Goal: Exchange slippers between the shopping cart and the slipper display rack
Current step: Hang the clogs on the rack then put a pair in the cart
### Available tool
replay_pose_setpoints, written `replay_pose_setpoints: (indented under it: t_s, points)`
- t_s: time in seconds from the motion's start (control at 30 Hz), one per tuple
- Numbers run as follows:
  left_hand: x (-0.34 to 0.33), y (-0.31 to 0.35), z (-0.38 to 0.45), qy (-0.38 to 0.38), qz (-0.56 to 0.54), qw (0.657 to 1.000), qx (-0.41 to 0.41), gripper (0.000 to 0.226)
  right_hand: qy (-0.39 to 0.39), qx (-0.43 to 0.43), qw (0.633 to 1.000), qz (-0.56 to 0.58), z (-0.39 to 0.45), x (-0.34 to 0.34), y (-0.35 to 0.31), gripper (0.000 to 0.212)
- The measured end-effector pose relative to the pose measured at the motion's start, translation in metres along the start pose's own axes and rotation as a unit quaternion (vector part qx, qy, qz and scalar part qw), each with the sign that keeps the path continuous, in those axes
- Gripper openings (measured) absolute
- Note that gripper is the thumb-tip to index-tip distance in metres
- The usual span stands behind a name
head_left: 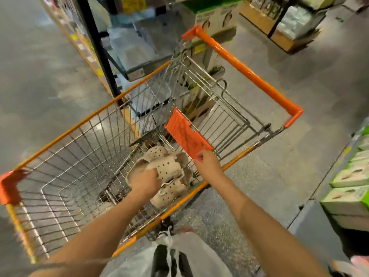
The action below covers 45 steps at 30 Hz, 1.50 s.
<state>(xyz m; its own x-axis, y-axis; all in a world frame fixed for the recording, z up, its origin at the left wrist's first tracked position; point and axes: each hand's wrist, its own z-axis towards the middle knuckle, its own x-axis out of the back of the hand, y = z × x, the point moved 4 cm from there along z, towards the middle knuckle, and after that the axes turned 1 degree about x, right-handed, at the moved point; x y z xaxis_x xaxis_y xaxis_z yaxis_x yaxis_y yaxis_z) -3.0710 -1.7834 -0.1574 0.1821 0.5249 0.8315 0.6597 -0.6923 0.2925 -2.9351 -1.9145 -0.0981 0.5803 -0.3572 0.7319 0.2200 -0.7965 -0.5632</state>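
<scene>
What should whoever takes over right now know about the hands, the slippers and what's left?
Left hand: inside the cart, gripping a beige slipper.
Right hand: pinching the lower edge of the orange flap on the child seat.
A second beige slipper lies on the cart floor just below the held one.
Done: nothing that can be confirmed from here; both slippers are in the cart.
Left: lift the slippers out, take them to the rack (not in view), bring the replacements back.
</scene>
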Motion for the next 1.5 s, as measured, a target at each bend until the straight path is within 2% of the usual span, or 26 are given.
replay_pose_setpoints:
  t_s: [0.37,0.53,0.77,0.87,0.97,1.07,1.27,1.37,1.5]
  points:
    - [-0.033,-0.006,0.029,-0.052,-0.049,0.987,0.141,0.03,-0.138,-0.038,0.986,-0.081,0.093,-0.042,0.016,0.027]
    - [-0.054,-0.006,0.046,-0.08,-0.052,0.979,0.181,0.035,-0.194,-0.027,0.975,-0.109,0.115,-0.074,0.03,0.028]
    - [-0.091,-0.012,0.069,-0.117,-0.023,0.975,0.19,0.034,-0.305,-0.028,0.934,-0.184,0.14,-0.113,0.061,0.041]
    - [-0.105,-0.015,0.078,-0.118,-0.002,0.974,0.193,0.032,-0.354,-0.05,0.916,-0.183,0.149,-0.125,0.072,0.042]
    - [-0.114,-0.016,0.083,-0.11,0.027,0.972,0.207,0.03,-0.385,-0.068,0.905,-0.165,0.157,-0.144,0.086,0.06]
    - [-0.124,-0.013,0.082,-0.118,0.052,0.969,0.21,0.034,-0.398,-0.094,0.901,-0.142,0.158,-0.156,0.09,0.079]
    - [-0.134,-0.017,0.078,-0.154,0.074,0.962,0.211,0.029,-0.392,-0.124,0.91,-0.06,0.144,-0.176,0.092,0.071]
    - [-0.135,-0.021,0.077,-0.152,0.072,0.958,0.233,0.028,-0.386,-0.093,0.916,-0.053,0.143,-0.195,0.098,0.071]
    - [-0.139,-0.029,0.075,-0.152,0.068,0.946,0.28,0.031,-0.372,-0.092,0.923,-0.026,0.137,-0.195,0.091,0.058]
